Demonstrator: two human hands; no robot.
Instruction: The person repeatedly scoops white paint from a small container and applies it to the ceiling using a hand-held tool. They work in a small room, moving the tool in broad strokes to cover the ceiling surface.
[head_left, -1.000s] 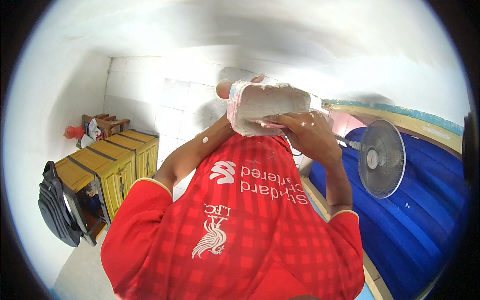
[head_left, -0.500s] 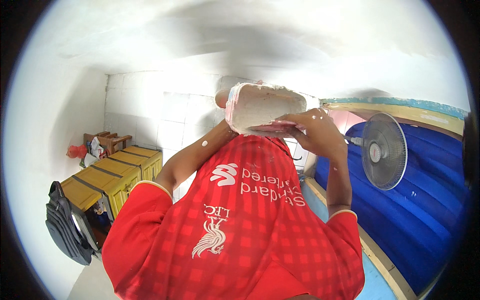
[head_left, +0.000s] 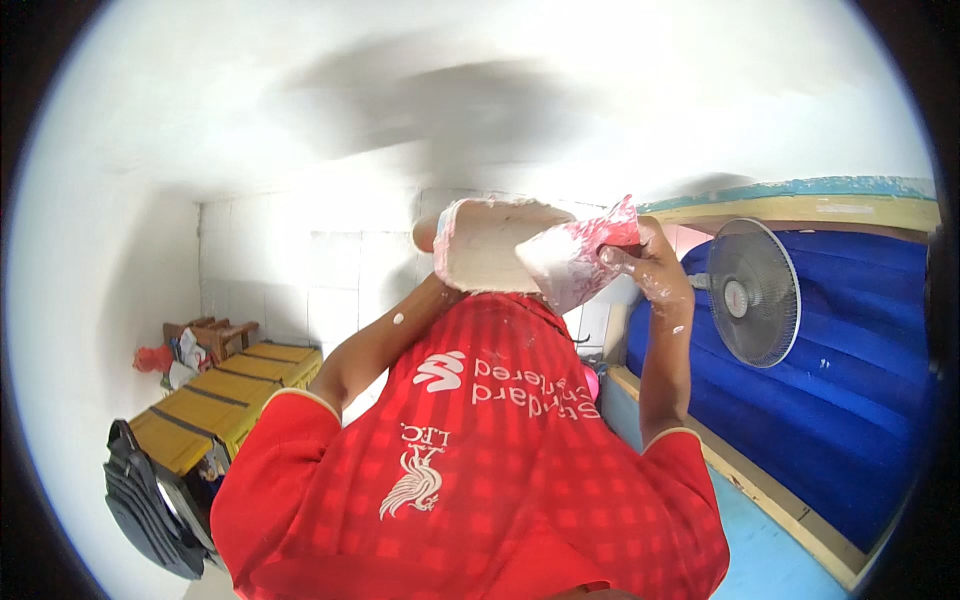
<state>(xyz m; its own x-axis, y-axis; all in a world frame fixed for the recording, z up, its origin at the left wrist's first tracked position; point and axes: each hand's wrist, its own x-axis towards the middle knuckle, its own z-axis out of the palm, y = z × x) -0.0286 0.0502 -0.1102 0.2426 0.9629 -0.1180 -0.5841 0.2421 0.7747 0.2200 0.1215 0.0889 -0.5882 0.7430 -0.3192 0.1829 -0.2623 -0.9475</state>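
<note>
A white, plaster-caked rectangular tub (head_left: 480, 240) rests in my left hand (head_left: 426, 234), which grips it from beneath and behind, mostly hidden. Inside is a thin pale coating with rough lumps on the rim. My right hand (head_left: 645, 260), spotted white, is closed on a flat pink-and-white smeared scraper (head_left: 565, 262), held up over the tub's right part. My left forearm has a white blob on it. The front of my red shirt (head_left: 470, 470) lies just below the tub.
Left: yellow boxy cabinets (head_left: 220, 390), a black backpack (head_left: 140, 500), wooden furniture (head_left: 230, 338) with red and white items. Right: a standing fan (head_left: 750, 290), a blue mattress (head_left: 840, 400) in a light wooden frame (head_left: 760, 495). A white surface (head_left: 480, 80) spans the top; tiles (head_left: 330, 270) lie behind.
My right hand has lifted the scraper out of the tub and turned it upward, showing its smeared face. The tub has shifted slightly left and appears lower in view.
</note>
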